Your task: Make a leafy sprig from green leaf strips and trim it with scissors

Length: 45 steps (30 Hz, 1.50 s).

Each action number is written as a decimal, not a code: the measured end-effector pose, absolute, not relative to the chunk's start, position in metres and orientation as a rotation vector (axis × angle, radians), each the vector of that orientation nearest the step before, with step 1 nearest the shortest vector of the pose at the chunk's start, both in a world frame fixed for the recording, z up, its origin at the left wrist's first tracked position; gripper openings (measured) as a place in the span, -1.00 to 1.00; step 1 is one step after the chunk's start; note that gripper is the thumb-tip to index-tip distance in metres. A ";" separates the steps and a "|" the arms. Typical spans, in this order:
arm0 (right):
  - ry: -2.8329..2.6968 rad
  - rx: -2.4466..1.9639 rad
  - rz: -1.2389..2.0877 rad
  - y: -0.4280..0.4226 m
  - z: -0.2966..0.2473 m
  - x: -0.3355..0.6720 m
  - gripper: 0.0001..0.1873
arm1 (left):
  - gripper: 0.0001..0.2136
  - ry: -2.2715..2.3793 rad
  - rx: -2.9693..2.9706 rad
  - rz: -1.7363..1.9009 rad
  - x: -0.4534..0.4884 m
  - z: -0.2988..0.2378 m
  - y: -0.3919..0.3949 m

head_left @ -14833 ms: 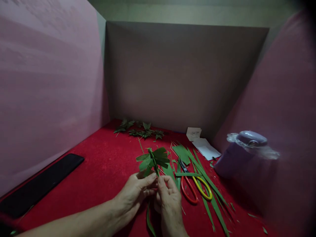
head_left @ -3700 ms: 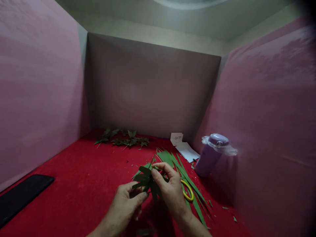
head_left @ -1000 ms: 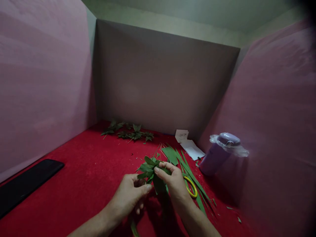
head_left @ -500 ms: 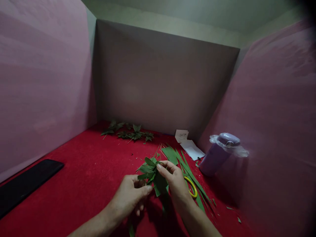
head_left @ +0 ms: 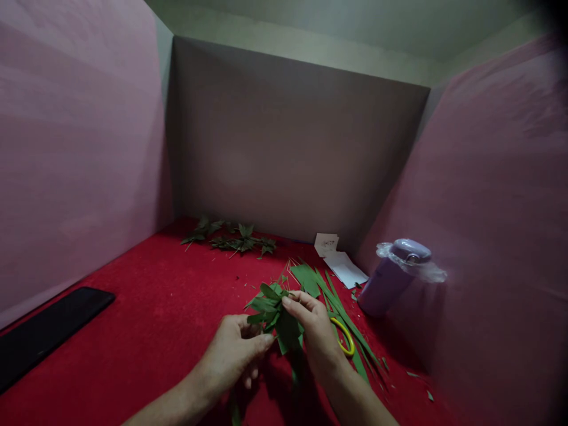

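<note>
Between my hands is a bunch of folded green leaf strips (head_left: pixel 268 307), shaped like a leaf flower, with a broader leaf piece (head_left: pixel 288 331) hanging from its right side. My left hand (head_left: pixel 235 349) is closed on it from below left, thumb and fingers pinching near its base. Thumb and index finger of my right hand (head_left: pixel 310 316) pinch the bunch at its upper right. The exact spot under the left fingers is hidden. Just right of my right hand shows the yellow handle (head_left: pixel 347 337) of what may be scissors.
Long green leaf strips (head_left: pixel 341 307) lie on the red cloth (head_left: pixel 164 319) at right, among small scraps. Leaf flowers (head_left: pixel 244 238) rest near the back wall. White papers (head_left: pixel 346 269) and a purple bottle (head_left: pixel 390 284) in clear plastic stand right; a black slab (head_left: pixel 53 325) lies left.
Hardly anything differs. My right hand has shifted very slightly at the bunch; both hands keep their pinch on it.
</note>
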State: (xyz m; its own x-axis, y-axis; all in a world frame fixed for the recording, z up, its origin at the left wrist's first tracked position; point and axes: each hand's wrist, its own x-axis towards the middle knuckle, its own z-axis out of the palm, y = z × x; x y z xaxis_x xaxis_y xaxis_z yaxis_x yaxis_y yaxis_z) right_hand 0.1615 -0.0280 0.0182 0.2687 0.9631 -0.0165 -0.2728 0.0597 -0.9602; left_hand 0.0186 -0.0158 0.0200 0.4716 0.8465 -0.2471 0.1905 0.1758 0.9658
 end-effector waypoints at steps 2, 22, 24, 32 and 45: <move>-0.827 -1.088 1.097 -0.029 0.019 0.161 -0.76 | -0.77 1.016 1.352 0.602 0.019 0.019 -0.015; -0.790 -1.103 1.081 -0.026 0.008 0.161 -0.79 | -0.75 0.997 1.340 0.615 0.019 0.015 -0.015; -0.778 -1.081 1.090 -0.027 0.009 0.161 -0.80 | -0.76 0.999 1.329 0.640 0.019 0.015 -0.015; -0.777 -0.877 1.094 -0.030 0.014 0.160 -0.67 | -0.85 0.939 1.361 0.865 0.019 0.014 -0.017; -0.895 -0.952 1.017 -0.034 0.017 0.157 -0.80 | -0.84 0.911 1.369 0.823 0.019 0.012 -0.018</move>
State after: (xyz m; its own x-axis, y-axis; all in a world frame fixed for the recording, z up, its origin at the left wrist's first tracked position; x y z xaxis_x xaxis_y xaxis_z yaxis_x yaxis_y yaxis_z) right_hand 0.1573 -0.0342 0.0173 0.2733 0.9493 0.1552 -0.2745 0.2316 -0.9333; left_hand 0.0193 -0.0182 0.0125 0.4360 0.8982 -0.0560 0.0345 0.0455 0.9984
